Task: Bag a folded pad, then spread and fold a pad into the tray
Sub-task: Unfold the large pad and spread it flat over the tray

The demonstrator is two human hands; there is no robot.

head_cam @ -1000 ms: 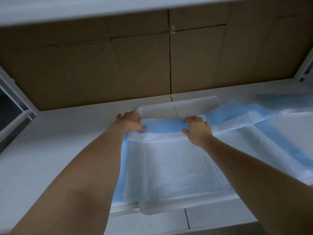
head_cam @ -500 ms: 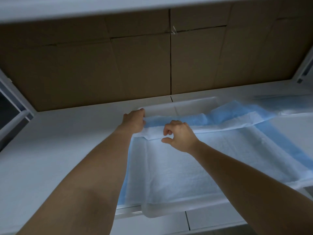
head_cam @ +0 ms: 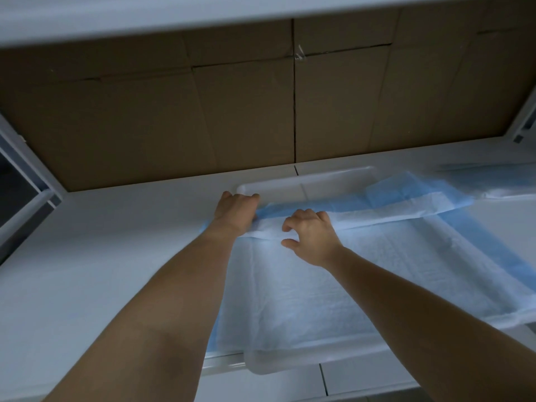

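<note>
A white pad with a blue backing [head_cam: 319,300] lies spread over a shallow white tray [head_cam: 304,182] and hangs past its right side. The pad's far edge is folded back toward me as a long flap [head_cam: 406,210], showing a blue and a white strip. My left hand [head_cam: 236,211] grips the pad's far-left corner against the tray's far-left rim. My right hand [head_cam: 311,236] sits just to the right on the flap, fingers curled over its near edge and thumb below it.
A brown cardboard wall [head_cam: 261,111] closes the back of the white table [head_cam: 87,271], with a white shelf overhead. More blue and white pad material [head_cam: 493,181] lies at the far right. A metal frame post [head_cam: 26,181] stands at the left.
My right hand slid left along the flap toward my left hand and went from flat to curled. My left hand shifted slightly farther, onto the tray's corner.
</note>
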